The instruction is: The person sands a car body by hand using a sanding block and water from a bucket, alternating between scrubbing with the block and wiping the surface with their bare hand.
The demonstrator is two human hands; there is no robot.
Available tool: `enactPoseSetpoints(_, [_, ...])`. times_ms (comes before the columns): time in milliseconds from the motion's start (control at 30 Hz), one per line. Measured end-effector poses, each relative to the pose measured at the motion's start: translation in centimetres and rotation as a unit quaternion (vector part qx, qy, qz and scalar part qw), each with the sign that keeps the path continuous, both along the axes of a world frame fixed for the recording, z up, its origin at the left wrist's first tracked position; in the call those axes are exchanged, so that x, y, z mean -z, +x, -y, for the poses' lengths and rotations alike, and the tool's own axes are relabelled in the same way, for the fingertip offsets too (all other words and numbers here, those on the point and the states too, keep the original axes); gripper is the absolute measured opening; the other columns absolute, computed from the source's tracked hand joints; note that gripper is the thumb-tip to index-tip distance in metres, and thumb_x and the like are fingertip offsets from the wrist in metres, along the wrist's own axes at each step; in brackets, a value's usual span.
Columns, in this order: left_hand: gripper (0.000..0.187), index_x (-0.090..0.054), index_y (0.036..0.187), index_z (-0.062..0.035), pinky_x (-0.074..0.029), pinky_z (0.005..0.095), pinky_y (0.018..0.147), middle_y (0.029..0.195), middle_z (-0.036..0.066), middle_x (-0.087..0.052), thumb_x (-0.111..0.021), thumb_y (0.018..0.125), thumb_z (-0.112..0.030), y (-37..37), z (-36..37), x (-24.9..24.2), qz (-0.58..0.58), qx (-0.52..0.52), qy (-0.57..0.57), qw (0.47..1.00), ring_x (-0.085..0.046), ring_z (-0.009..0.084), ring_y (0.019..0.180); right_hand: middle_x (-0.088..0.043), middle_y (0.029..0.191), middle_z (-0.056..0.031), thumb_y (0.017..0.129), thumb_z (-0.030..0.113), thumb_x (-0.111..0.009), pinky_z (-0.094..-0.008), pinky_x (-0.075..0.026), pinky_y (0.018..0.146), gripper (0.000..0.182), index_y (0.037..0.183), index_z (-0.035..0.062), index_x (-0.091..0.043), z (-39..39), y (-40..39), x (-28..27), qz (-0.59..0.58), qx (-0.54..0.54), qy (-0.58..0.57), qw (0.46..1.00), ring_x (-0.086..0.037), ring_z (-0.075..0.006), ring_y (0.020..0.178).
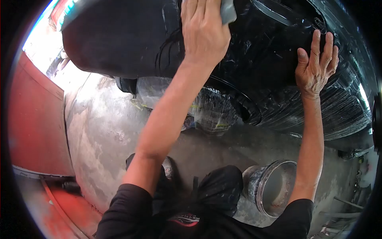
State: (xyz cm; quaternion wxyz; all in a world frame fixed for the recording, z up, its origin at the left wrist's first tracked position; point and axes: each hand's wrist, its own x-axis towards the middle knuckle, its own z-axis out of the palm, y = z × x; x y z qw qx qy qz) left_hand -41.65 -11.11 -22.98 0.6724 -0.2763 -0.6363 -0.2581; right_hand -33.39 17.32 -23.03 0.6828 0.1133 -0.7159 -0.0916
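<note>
A large black car body panel [262, 55] fills the upper part of the view, wet and streaked with pale residue. At its top middle, my left hand [205, 34] presses a grey pad [228, 12] against the surface; the pad shows beside the fingers, which are partly cut off by the frame's top edge. My right hand [317, 65] lies flat on the panel at the upper right, fingers spread, holding nothing. Below it the curved lower part of the panel [318, 113] carries whitish streaks. Plastic sheeting [211, 109] hangs around the wheel area.
A bucket [260, 187] of cloudy water stands on the concrete floor [105, 131] by my legs. A red panel [38, 119] is at the left. Thin rods or tubes [342, 215] lie at the lower right.
</note>
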Motion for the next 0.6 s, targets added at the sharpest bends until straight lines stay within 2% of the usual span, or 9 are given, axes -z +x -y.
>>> enactPoseSetpoints(100, [0.065, -0.048, 0.148, 0.0074, -0.027, 0.0556, 0.121, 0.157, 0.028, -0.042, -0.058, 0.084, 0.002, 2.1, 1.2, 6.2, 0.069, 0.011, -0.023, 0.997, -0.034, 0.0468, 0.15, -0.036, 0.164, -0.0048, 0.106, 0.06, -0.039, -0.0532, -0.018, 0.123, 0.057, 0.152, 0.0296, -0.053, -0.1, 0.0, 0.0, -0.003, 0.008, -0.003, 1.0, -0.03, -0.0324, 0.149])
enactPoseSetpoints(133, [0.061, -0.049, 0.146, 0.0075, -0.027, 0.0557, 0.121, 0.154, 0.029, -0.046, -0.058, 0.086, 0.002, 3.0, 1.2, 6.6, 0.074, -0.003, -0.025, 0.997, -0.035, 0.0467, 0.149, -0.036, 0.164, -0.0049, 0.106, 0.06, -0.039, -0.0534, -0.019, 0.123, 0.057, 0.152, 0.0297, -0.054, -0.1, 0.1, 0.0, -0.001, 0.012, -0.005, 1.0, -0.03, -0.0326, 0.149])
enactPoseSetpoints(200, [0.057, -0.051, 0.145, 0.007, -0.029, 0.0558, 0.12, 0.151, 0.028, -0.049, -0.059, 0.088, 0.001, 2.0, 1.4, 5.7, 0.05, 0.007, -0.027, 0.998, -0.038, 0.0472, 0.147, -0.036, 0.164, -0.0048, 0.106, 0.06, -0.039, -0.0536, -0.021, 0.122, 0.056, 0.152, 0.03, -0.054, -0.1, 0.1, 0.1, -0.001, 0.015, -0.002, 1.0, -0.031, -0.0333, 0.149])
enactPoseSetpoints(267, [0.052, -0.053, 0.143, 0.0062, -0.03, 0.0561, 0.119, 0.148, 0.027, -0.053, -0.057, 0.092, -0.001, 1.8, 1.3, 1.4, 0.012, 0.027, -0.017, 0.999, -0.041, 0.0481, 0.144, -0.036, 0.165, -0.0048, 0.106, 0.06, -0.039, -0.0533, -0.022, 0.122, 0.056, 0.151, 0.03, -0.054, 0.0, 0.0, -0.2, -0.007, 0.004, 0.0, 1.0, -0.031, -0.033, 0.149])
enactPoseSetpoints(300, [0.052, -0.052, 0.144, 0.0053, -0.031, 0.0565, 0.118, 0.15, 0.026, -0.051, -0.055, 0.091, 0.002, 1.8, 1.5, -0.7, 0.049, 0.062, -0.028, 0.996, -0.04, 0.0486, 0.145, -0.036, 0.165, -0.0048, 0.106, 0.06, -0.039, -0.0531, -0.022, 0.122, 0.056, 0.151, 0.03, -0.054, 0.1, 0.1, -0.1, -0.006, 0.0, 0.0, 1.0, -0.031, -0.0329, 0.149])
enactPoseSetpoints(367, [0.05, -0.05, 0.142, 0.01, -0.033, 0.054, 0.119, 0.148, 0.031, -0.052, -0.054, 0.095, -0.005, 1.8, 0.9, -1.9, 0.038, -0.036, 0.0, 0.999, -0.042, 0.0476, 0.143, -0.037, 0.164, -0.005, 0.106, 0.06, -0.039, -0.0527, -0.021, 0.121, 0.057, 0.151, 0.0289, -0.055, 0.0, -0.1, 0.1, 0.0, -0.007, -0.001, 1.0, -0.031, -0.032, 0.148])
enactPoseSetpoints(467, [0.052, -0.052, 0.144, 0.0063, -0.03, 0.0563, 0.119, 0.151, 0.027, -0.05, -0.055, 0.092, 0.002, 1.7, 1.8, 3.1, 0.027, 0.032, -0.02, 0.999, -0.039, 0.0474, 0.147, -0.038, 0.164, -0.0047, 0.106, 0.06, -0.039, -0.0524, -0.02, 0.122, 0.057, 0.151, 0.029, -0.055, -0.1, -0.3, -0.1, -0.017, -0.008, 0.003, 1.0, -0.031, -0.0313, 0.148])
enactPoseSetpoints(533, [0.054, -0.052, 0.144, 0.0073, -0.029, 0.0559, 0.12, 0.152, 0.029, -0.048, -0.055, 0.091, 0.003, 2.0, 2.3, 8.1, 0.062, -0.006, -0.053, 0.997, -0.037, 0.0464, 0.148, -0.037, 0.164, -0.0047, 0.106, 0.06, -0.04, -0.0518, -0.019, 0.123, 0.056, 0.151, 0.0298, -0.055, -0.2, 0.0, 0.1, -0.002, 0.002, -0.006, 1.0, -0.029, -0.0308, 0.15])
enactPoseSetpoints(600, [0.058, -0.051, 0.145, 0.0094, -0.025, 0.0552, 0.123, 0.155, 0.031, -0.045, -0.056, 0.088, 0.004, 1.5, 3.0, 8.0, 0.06, -0.02, -0.09, 0.994, -0.034, 0.0446, 0.151, -0.038, 0.164, -0.0049, 0.105, 0.061, -0.04, -0.0521, -0.019, 0.123, 0.057, 0.151, 0.0308, -0.054, -0.2, 0.0, 0.2, 0.0, 0.01, -0.011, 1.0, -0.029, -0.0309, 0.15])
